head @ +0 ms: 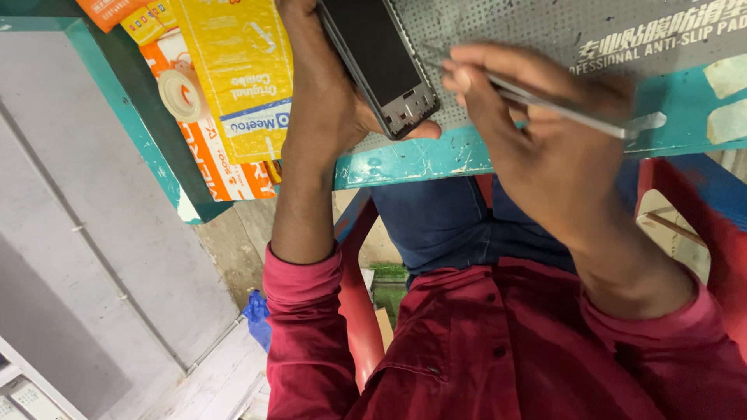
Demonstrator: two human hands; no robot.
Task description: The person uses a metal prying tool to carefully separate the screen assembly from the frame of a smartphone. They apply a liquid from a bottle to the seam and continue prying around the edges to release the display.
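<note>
Head view: left hand (327,93) clamped round a phone (379,62), dark screen up, tilted over the front edge of a grey mat (545,31) on the teal table (420,159). Right hand (537,132) pinches a thin metal tool (576,113) just right of the phone, its tip hidden behind the fingers. Yellow and orange packets (233,78) and a tape roll (180,95) lie to the left.
</note>
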